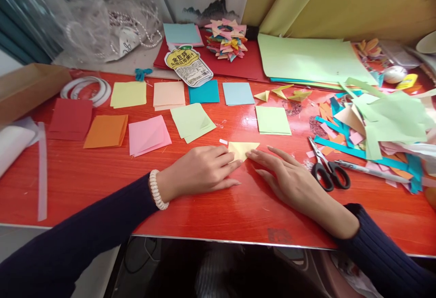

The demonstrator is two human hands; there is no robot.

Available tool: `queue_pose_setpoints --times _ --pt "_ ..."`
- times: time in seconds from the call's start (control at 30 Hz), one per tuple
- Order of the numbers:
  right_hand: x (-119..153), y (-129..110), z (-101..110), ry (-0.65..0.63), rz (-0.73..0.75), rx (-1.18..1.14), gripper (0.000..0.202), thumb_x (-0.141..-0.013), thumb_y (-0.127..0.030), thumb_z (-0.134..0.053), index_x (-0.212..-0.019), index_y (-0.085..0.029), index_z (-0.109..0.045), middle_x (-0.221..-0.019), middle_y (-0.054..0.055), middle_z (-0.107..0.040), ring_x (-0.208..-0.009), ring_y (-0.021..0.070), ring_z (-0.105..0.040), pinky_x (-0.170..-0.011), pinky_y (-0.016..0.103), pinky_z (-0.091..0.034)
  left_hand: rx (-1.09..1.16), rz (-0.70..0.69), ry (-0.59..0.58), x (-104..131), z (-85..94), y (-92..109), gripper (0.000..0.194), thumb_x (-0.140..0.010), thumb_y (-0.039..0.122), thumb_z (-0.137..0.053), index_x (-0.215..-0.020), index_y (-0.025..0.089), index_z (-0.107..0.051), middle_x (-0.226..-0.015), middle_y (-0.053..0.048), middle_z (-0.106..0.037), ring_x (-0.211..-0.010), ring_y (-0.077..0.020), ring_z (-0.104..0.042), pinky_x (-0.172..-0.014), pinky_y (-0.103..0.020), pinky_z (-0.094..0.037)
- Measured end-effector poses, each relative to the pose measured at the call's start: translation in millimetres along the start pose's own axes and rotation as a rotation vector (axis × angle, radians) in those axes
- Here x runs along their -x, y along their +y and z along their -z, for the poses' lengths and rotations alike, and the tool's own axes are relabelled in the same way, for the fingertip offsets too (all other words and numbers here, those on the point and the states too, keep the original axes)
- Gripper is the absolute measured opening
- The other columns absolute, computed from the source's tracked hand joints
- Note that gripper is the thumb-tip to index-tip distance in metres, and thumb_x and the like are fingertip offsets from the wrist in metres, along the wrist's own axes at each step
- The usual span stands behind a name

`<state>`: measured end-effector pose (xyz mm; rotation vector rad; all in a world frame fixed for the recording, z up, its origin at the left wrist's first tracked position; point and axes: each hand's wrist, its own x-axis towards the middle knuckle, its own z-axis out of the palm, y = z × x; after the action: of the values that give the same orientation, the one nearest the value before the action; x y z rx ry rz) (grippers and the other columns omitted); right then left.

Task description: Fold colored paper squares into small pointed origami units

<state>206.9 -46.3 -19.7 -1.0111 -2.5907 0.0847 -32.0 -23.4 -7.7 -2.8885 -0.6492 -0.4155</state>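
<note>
One folded pale-yellow paper triangle [243, 148] lies flat on the red wood-grain tabletop [204, 218], well to the left of the black-handled scissors [320, 156]. The left hand [204, 169], the farther of the two from the scissors, is open, its fingers loosely bent over the triangle's left part, probably to keep it from sliding. The right hand [293, 177], just left of the scissors, is open too, fingers stretched out and a fingertip at the paper's right edge, as if steadying the fold. Neither hand grips anything; both seem to use the hard surface as backing.

The scissors lie with their handles toward the person, likely within easy reach of the right hand. Right of them lies a pen [371, 171], and right and beyond, paper offcuts [391, 116] are heaped, apparently kept apart from the squares.

Beyond the scissors and leftward sit a light-green square stack [273, 120] and three small folded yellow pieces [299, 95], perhaps grouped as one kind. Farther left of the scissors, a light-blue stack [238, 93], pink stack [148, 135] and orange stack [105, 131] stand separately, presumably sorted by colour for easy picking.
</note>
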Motion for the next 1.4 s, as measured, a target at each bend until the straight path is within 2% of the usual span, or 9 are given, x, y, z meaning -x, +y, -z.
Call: queue_pose_setpoints --times 0.27,0.57,0.7,0.83,0.9,1.03,1.17,1.3,1.4 --pt "-5 0 -1 0.116 -0.079 0.118 0.028 -0.088 -0.008 -0.043 -0.113 -0.017 -0.049 -0.102 0.005 -0.069 -0.110 0.0207 -0.058 -0.109 0.045 -0.030 0.060 -0.017 -0.044 4 7.5 0 0.041 -0.092 0.046 -0.036 -0.104 0.015 -0.061 -0.108 -0.011 -0.063 -0.101 -0.0227 -0.059 -0.076 -0.033 -0.052" --pt "-5 1 -2 0.198 -0.105 0.201 0.025 -0.086 -0.008 -0.043 -0.106 -0.019 -0.051 -0.098 0.003 -0.069 -0.102 0.0204 -0.062 -0.107 0.045 -0.030 0.233 0.000 -0.139 8 18.1 -8 0.038 -0.092 0.045 -0.037 -0.100 0.023 -0.067 -0.112 -0.008 -0.063 -0.113 -0.0236 -0.053 -0.087 -0.037 -0.048" --pt "-3 6 -5 0.222 -0.121 0.151 0.023 -0.085 -0.010 -0.044 -0.105 -0.019 -0.051 -0.099 0.004 -0.069 -0.100 0.0203 -0.063 -0.102 0.044 -0.035 0.265 0.006 -0.090 6 18.0 -8 0.035 -0.091 0.044 -0.040 -0.093 0.025 -0.069 -0.105 -0.004 -0.066 -0.109 -0.0219 -0.054 -0.088 -0.036 -0.045" --pt "-4 7 -6 0.215 -0.107 0.023 0.026 -0.087 -0.012 -0.043 -0.111 -0.018 -0.048 -0.100 0.007 -0.069 -0.092 0.0191 -0.064 -0.093 0.041 -0.042 0.184 0.047 0.052 -4 5.8 -2 0.035 -0.093 0.037 -0.038 -0.111 0.017 -0.060 -0.087 -0.006 -0.067 -0.090 -0.0176 -0.058 -0.083 -0.034 -0.044" --pt "-5 5 -4 0.223 -0.090 -0.033 0.028 -0.087 -0.012 -0.041 -0.115 -0.017 -0.046 -0.099 0.008 -0.070 -0.090 0.0186 -0.065 -0.093 0.042 -0.041 0.076 0.120 0.077 -11 -2.1 2 0.036 -0.095 0.035 -0.034 -0.111 0.015 -0.059 -0.083 -0.007 -0.064 -0.082 -0.0170 -0.057 -0.076 -0.033 -0.043" --pt "-5 1 -2 0.196 -0.036 -0.042 0.033 -0.088 -0.012 -0.040 -0.121 -0.017 -0.041 -0.104 0.009 -0.068 -0.091 0.0181 -0.065 -0.097 0.043 -0.039 0.002 -0.009 0.058 -17 -9.8 6 0.034 -0.095 0.033 -0.034 -0.109 0.013 -0.058 -0.089 -0.007 -0.062 -0.081 -0.0162 -0.056 -0.072 -0.031 -0.042" --pt "-5 0 -3 0.143 0.013 0.067 0.034 -0.088 -0.010 -0.039 -0.121 -0.014 -0.043 -0.107 0.011 -0.067 -0.095 0.0187 -0.065 -0.100 0.043 -0.036 -0.044 -0.064 0.035 -14 -4.3 8 0.035 -0.094 0.034 -0.035 -0.113 0.013 -0.056 -0.092 -0.007 -0.062 -0.081 -0.0169 -0.056 -0.073 -0.032 -0.043" --pt "-5 0 -2 0.171 -0.021 0.102 0.027 -0.088 -0.012 -0.040 -0.111 -0.016 -0.052 -0.105 0.008 -0.068 -0.095 0.0177 -0.065 -0.102 0.042 -0.035 -0.008 -0.041 0.006 -9 4.1 8 0.031 -0.094 0.032 -0.036 -0.101 0.014 -0.061 -0.084 -0.006 -0.063 -0.080 -0.0164 -0.058 -0.073 -0.032 -0.045" --pt "-4 2 0 0.208 -0.063 0.078 0.022 -0.087 -0.013 -0.043 -0.102 -0.018 -0.057 -0.098 0.006 -0.070 -0.091 0.0177 -0.066 -0.103 0.044 -0.033 0.043 -0.022 -0.008 0 8.5 8 0.030 -0.093 0.031 -0.039 -0.096 0.013 -0.063 -0.092 -0.008 -0.065 -0.091 -0.0186 -0.060 -0.078 -0.034 -0.048"
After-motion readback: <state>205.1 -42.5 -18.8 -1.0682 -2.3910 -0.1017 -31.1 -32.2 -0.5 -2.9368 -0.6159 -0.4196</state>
